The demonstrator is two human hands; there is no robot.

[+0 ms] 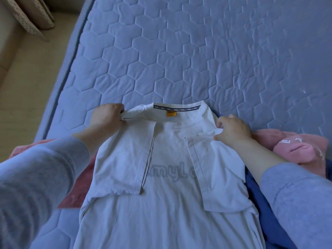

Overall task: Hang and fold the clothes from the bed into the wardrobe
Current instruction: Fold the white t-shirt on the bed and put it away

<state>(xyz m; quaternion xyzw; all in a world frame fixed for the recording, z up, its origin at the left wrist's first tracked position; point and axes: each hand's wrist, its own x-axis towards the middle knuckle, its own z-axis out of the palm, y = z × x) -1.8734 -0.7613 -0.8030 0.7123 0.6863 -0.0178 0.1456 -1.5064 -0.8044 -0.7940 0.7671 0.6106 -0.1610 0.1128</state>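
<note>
White cotton T-shirt, one item, is lying flat on the near half of the quilted blue-grey mattress, partly overlapping a red garment at its left and a blue garment at its right; a pink garment is sitting bunched further right. Long axis is running near to far: collar with yellow label is pointing to the far side, hem is pointing toward the person and running out of view. Both sleeves are lying turned inward over the chest, partly covering faint grey lettering. Left hand is gripping the shoulder corner left of the collar, fingers curled round the cloth; right hand is pinching the shoulder fabric right of the collar. Step in hand, by judgement: folding, with the sides done and the crosswise fold pending. Next move is likely calling for both shoulders lifting evenly and travelling toward the hem, keeping the tucked sleeves from slipping out; the wardrobe is not showing in view
</note>
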